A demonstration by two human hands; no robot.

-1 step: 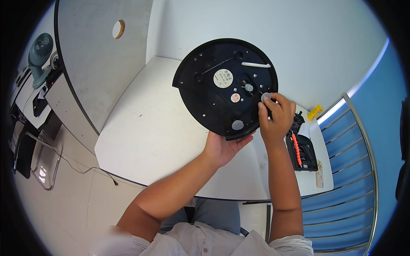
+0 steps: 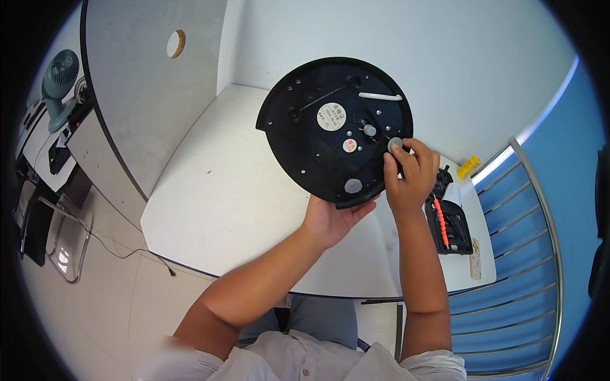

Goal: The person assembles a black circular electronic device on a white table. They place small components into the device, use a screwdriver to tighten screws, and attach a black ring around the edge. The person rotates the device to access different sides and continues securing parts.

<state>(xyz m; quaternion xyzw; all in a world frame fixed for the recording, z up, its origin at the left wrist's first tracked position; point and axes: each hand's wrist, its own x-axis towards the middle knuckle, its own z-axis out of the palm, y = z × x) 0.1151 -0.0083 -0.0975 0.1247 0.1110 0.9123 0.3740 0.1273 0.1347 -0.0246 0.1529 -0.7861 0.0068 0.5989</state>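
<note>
A round black plate (image 2: 289, 143) is held up above the white table, its underside towards me. My left hand (image 2: 330, 223) grips its lower edge from below, the fingers partly hidden behind it. My right hand (image 2: 414, 174) is at the right rim, its fingertips on a round translucent pad (image 2: 394, 143); whether they pinch or press it is hard to tell. Another such pad (image 2: 353, 185) sits near the lower edge. The plate also bears a white round label (image 2: 331, 117), a small red-and-white sticker (image 2: 350, 146), a short pale post (image 2: 370, 129), a white bar (image 2: 380, 97) and several screws.
On the white table (image 2: 210, 209), to the right, lies an open black tool case (image 2: 459, 236) with an orange flexible shaft (image 2: 441, 222). Beside it are a yellow object (image 2: 469, 166) and a pale remote-like strip (image 2: 475, 260). A grey partition (image 2: 146, 82) stands left, metal railings (image 2: 540, 209) right.
</note>
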